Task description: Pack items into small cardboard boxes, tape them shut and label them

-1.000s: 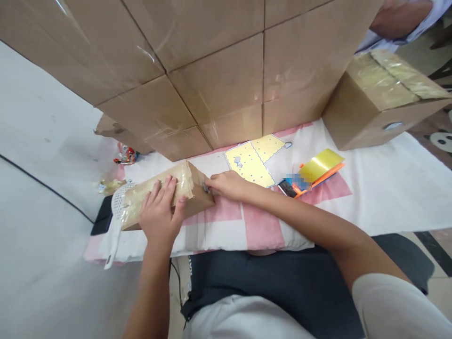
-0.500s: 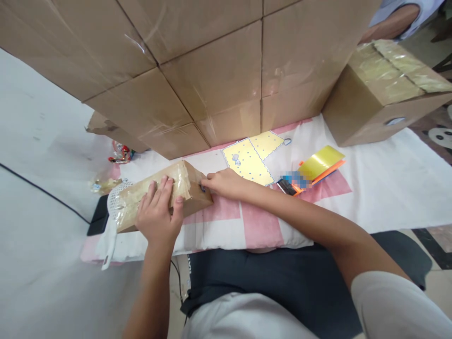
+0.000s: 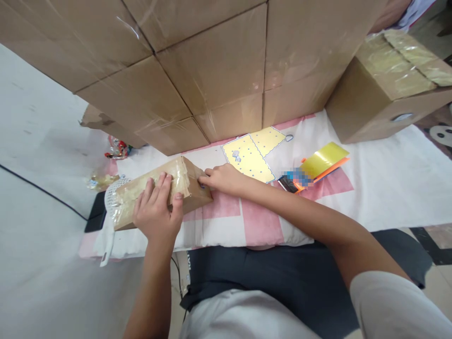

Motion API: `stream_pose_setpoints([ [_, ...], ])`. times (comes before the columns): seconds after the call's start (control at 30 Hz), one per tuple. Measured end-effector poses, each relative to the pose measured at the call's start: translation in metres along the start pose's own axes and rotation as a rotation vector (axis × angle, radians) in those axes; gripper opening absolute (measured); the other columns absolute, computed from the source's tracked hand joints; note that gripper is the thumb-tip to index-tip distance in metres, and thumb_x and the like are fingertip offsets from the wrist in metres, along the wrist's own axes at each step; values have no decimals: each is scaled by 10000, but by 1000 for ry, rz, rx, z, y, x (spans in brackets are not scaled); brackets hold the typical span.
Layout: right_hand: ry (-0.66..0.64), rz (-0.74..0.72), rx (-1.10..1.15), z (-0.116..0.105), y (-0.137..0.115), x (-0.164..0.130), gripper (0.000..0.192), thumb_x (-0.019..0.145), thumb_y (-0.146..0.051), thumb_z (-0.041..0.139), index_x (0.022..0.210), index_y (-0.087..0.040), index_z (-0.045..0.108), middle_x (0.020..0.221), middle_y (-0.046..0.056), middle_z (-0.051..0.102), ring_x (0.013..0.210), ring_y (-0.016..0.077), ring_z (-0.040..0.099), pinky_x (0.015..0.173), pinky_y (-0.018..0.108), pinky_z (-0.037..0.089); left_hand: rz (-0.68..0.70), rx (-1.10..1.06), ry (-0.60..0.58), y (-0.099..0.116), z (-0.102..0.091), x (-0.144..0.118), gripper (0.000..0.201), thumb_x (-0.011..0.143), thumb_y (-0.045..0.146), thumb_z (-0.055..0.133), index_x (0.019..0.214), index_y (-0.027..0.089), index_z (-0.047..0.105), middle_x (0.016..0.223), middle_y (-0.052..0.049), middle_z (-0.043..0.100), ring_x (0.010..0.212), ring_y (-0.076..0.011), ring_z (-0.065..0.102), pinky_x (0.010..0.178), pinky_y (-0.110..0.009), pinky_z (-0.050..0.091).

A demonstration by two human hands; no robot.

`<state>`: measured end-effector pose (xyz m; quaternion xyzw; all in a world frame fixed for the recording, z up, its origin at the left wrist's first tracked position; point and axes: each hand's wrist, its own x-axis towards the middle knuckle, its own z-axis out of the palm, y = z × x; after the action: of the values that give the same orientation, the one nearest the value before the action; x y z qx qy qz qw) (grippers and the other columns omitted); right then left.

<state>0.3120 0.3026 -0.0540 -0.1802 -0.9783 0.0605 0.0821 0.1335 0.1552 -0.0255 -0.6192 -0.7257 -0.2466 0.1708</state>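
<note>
A small taped cardboard box (image 3: 125, 200) lies on the cloth-covered table at the left. My left hand (image 3: 157, 207) rests on its top, fingers stretched out over the clear tape and thumb near the right end. My right hand (image 3: 222, 180) is at the box's right end, with its fingers curled at a small dark opening there. Whatever those fingertips hold, if anything, is hidden. A white slotted skimmer (image 3: 108, 242) stands out at the box's left end, its perforated head against the box and its handle over the table's front edge.
Stacked or joined cardboard (image 3: 212, 80) forms a tall wall behind. Another taped box (image 3: 370, 103) with an oval hole stands at the right. A yellow and orange item (image 3: 325, 160) lies right of centre. A black object (image 3: 95, 219) and colourful wrappers (image 3: 118, 148) are at left.
The view has shifted slightly. Both hands stay at the small box in nearly the same pose; the right fingers have moved only a little at the opening.
</note>
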Motion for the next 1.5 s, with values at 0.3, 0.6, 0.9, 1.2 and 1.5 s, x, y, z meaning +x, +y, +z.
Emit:
stream_pose_setpoints([
  [0.3,43,6,37,5,3,0,225,1056,-217,436,1222,-230,587,1076,66,692,738,150,564,593,307,190,0,19,11,2,0,2,482,1000,411,497,1417,235,663,1444,-88,658,1430,-349,536,1120,-476,399],
  [0.6,63,32,108,9,9,1,279,1081,-399,449,1204,-232,637,1067,62,710,736,155,566,596,312,157,13,24,26,2,0,1,481,1004,408,492,1415,225,662,1431,-83,668,1427,-341,540,1113,-457,401],
  [0.9,60,-11,318,12,16,0,218,1063,-347,505,1107,-242,691,1035,23,727,748,139,560,618,291,215,14,17,26,0,2,-1,484,1005,398,504,1432,223,650,1445,-93,658,1441,-341,525,1127,-459,383],
  [1.2,81,-21,309,12,14,3,206,1064,-341,502,1068,-244,684,1007,0,725,699,122,519,613,286,198,7,9,24,-2,3,0,485,1002,411,509,1425,224,654,1443,-93,660,1442,-343,524,1125,-464,379],
  [1.5,87,-65,46,12,12,4,246,1051,-224,464,1202,-256,655,1048,29,706,659,117,498,604,314,165,25,23,32,-1,2,-1,489,1006,415,496,1423,218,657,1435,-92,665,1434,-337,534,1115,-457,390],
])
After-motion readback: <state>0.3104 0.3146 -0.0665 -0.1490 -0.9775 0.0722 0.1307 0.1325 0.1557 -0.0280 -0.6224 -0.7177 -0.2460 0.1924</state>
